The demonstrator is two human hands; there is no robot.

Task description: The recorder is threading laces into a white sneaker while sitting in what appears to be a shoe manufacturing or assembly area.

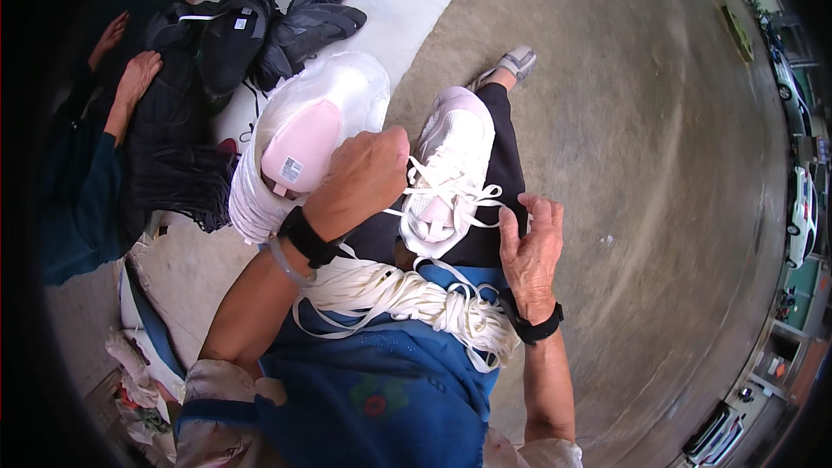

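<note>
A white and pale pink sneaker [451,147] rests on my dark-trousered leg, its toe pointing away from me. White shoelace [451,186] crosses its front and forms loops at the right. My left hand [368,175] is closed at the shoe's left side, where lace runs up to its fingers; the fingertips are hidden. Just right of the loops, my right hand [536,247] has thumb and fingers apart, with nothing seen between them. A thick bundle of white laces [416,299] lies across my lap on a blue apron [373,381].
Left of the shoe stands a stack of white shoes with a pink insole [303,143] on top. Several black shoes [260,35] lie on a white surface [425,0]. At far left, a co-worker's hand [139,76] rests on black material. Parked vehicles [802,217] line the far right.
</note>
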